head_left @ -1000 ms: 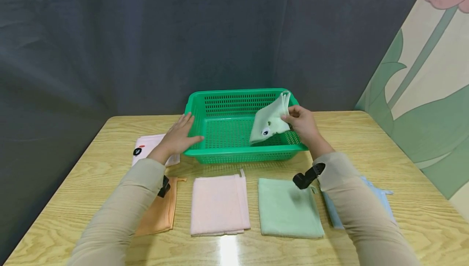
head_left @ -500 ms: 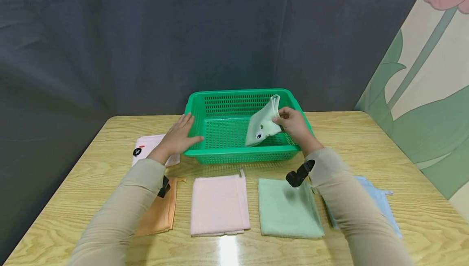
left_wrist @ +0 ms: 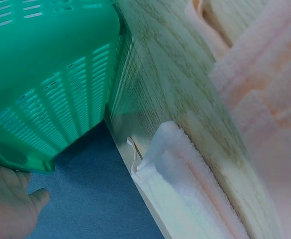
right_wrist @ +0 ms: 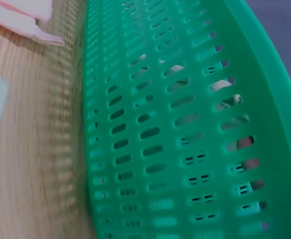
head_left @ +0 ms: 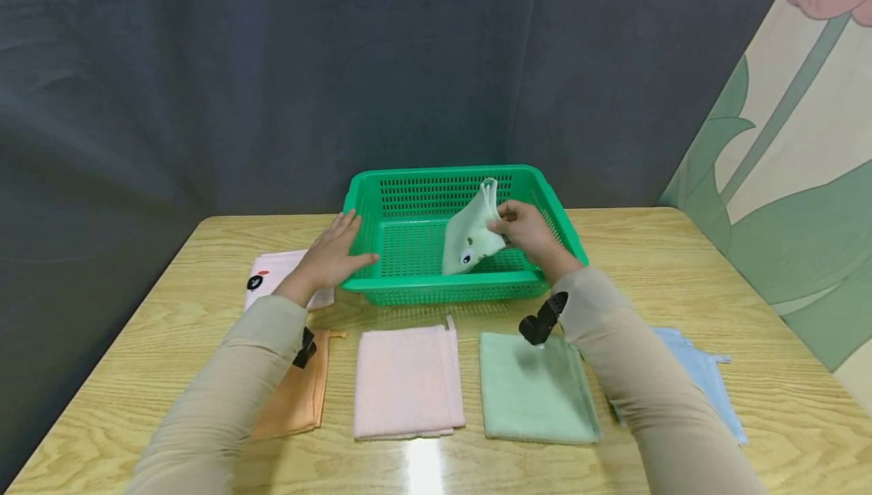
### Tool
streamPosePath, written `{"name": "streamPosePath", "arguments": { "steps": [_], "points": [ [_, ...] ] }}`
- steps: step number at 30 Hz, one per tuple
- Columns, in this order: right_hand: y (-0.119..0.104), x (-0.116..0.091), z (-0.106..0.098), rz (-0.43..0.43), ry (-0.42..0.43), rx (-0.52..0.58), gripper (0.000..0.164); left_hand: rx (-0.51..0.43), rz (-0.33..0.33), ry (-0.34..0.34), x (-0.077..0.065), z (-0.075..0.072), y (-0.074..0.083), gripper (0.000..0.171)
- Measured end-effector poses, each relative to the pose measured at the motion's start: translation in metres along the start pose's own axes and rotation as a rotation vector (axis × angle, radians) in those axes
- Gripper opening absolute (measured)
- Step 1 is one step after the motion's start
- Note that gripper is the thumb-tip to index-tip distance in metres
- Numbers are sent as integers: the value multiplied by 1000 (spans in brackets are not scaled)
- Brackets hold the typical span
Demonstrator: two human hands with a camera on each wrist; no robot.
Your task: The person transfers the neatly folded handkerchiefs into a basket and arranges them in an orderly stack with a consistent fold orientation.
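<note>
In the head view my right hand pinches the edge of a folded pale green towel with an eye pattern. The towel hangs tilted inside the green plastic basket, right of its middle. My left hand rests with straight fingers on the basket's left rim; the left wrist view shows part of that hand beside the basket. In the right wrist view the slotted basket wall hides most of my right hand and the towel.
Along the front of the table lie folded towels: orange, pink, green and blue. A pale pink towel with a black face mark lies left of the basket, partly under my left arm. A dark curtain hangs behind.
My right hand has moved left and slightly down, carrying the pale green towel from the basket's right end toward its middle. My left hand has stayed in place on the rim.
</note>
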State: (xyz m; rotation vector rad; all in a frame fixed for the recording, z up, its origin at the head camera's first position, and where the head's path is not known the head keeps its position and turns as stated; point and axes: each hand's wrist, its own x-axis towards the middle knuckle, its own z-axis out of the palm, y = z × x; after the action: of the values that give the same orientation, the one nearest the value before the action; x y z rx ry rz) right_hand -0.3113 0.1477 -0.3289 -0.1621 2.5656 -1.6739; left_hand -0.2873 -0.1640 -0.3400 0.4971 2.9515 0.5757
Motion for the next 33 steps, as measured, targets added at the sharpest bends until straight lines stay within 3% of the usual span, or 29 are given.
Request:
{"name": "streamPosePath", "arguments": {
  "steps": [6,14,25,30,33],
  "points": [
    [0,0,3,39,-35,-42,17,0,-3,-2,0,0,1,81],
    [2,0,-1,118,-62,-111,31,-1,0,0,-1,-1,3,81],
    [6,0,-10,148,-78,-194,38,-13,-4,9,-3,-2,3,80],
    [7,0,-13,164,-63,-238,11,-6,2,8,-3,-2,3,80],
    [7,-1,-14,184,-69,-245,35,-9,-1,7,-3,-1,3,80]
  ]
}}
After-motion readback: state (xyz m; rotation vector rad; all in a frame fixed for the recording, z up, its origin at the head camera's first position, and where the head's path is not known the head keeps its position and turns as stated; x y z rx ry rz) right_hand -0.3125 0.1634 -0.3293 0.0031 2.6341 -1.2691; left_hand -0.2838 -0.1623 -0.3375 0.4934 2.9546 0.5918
